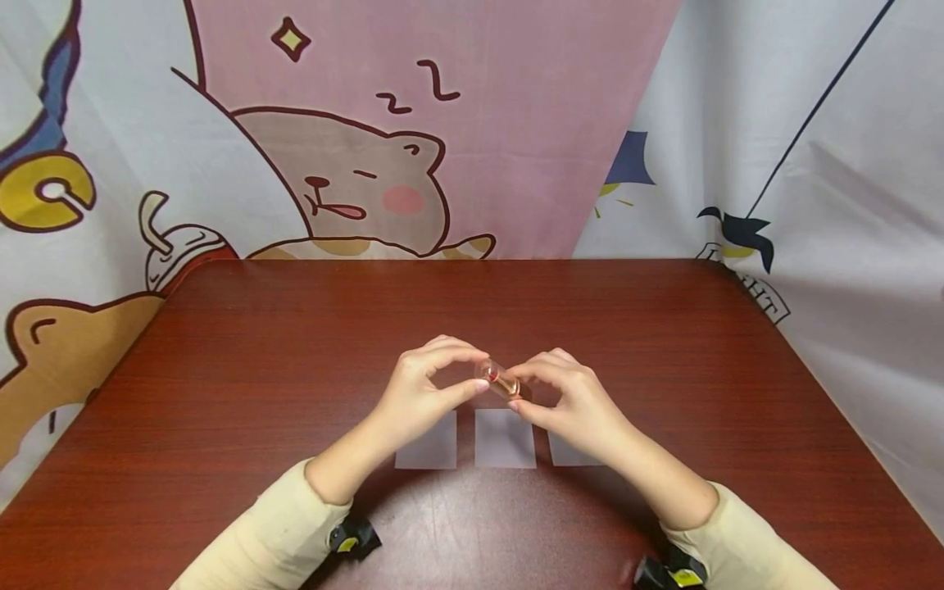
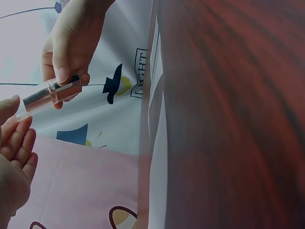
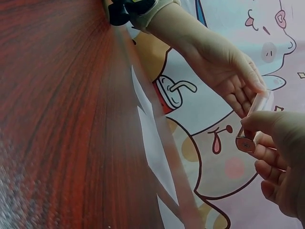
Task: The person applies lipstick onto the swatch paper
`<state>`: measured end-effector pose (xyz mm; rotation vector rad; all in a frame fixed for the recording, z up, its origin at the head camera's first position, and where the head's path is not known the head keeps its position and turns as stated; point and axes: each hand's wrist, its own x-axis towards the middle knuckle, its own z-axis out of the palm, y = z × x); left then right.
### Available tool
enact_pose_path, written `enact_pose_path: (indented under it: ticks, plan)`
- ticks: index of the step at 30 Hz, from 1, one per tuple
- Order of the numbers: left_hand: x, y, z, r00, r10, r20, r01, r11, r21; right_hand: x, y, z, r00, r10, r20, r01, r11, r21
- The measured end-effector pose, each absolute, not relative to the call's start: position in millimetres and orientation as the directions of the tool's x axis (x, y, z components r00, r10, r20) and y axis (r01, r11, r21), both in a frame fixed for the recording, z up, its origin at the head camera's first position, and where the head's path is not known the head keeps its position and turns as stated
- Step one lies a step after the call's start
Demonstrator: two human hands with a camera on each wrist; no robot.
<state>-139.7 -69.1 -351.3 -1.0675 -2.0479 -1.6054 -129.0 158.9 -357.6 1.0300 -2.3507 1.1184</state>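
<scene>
Above the table, both hands hold one lipstick (image 1: 505, 383) with a clear cap and a shiny rose-gold base. My left hand (image 1: 420, 389) pinches the clear cap end between thumb and fingers. At the other end, my right hand (image 1: 575, 397) grips the base with its thumb and fingertips. The tube lies tilted between the hands, and a bit of red shows through the clear part in the head view. Seen from the left wrist, the lipstick (image 2: 51, 93) spans both hands; the right wrist view shows the flat bottom of its base (image 3: 245, 144).
Three white paper squares lie in a row on the brown wooden table (image 1: 295, 328): a left one (image 1: 428, 447), a middle one (image 1: 505, 442) and a right one (image 1: 574, 453) partly under my right hand. A cartoon-printed curtain (image 1: 531, 164) hangs behind the table.
</scene>
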Motion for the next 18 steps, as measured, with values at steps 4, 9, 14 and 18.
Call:
enact_pose_path:
  ticks: [4,9,14,18]
  plan:
    - [-139.8,-70.0,-351.4,-0.669,0.354,0.653,0.719,0.089,0.689,-129.2,158.5,-357.1,-0.669,-0.463,0.582,-0.744,0.418,-0.522]
    - [-140.8,-70.6,-352.1,-0.661,0.349,0.664,0.729,0.088,0.679,-129.5,158.2,-355.9,-0.655,-0.458,0.601,-0.756,0.409,-0.512]
    - [-141.3,-71.6,-351.6,-0.648,0.351,0.676,0.741,0.085,0.666,-129.8,158.3,-355.2,-0.655,-0.457,0.602,-0.756,0.405,-0.515]
    - [-141.3,-72.2,-351.1,-0.649,0.354,0.674,0.74,0.088,0.667,-129.4,158.8,-354.4,-0.675,-0.46,0.578,-0.738,0.414,-0.533]
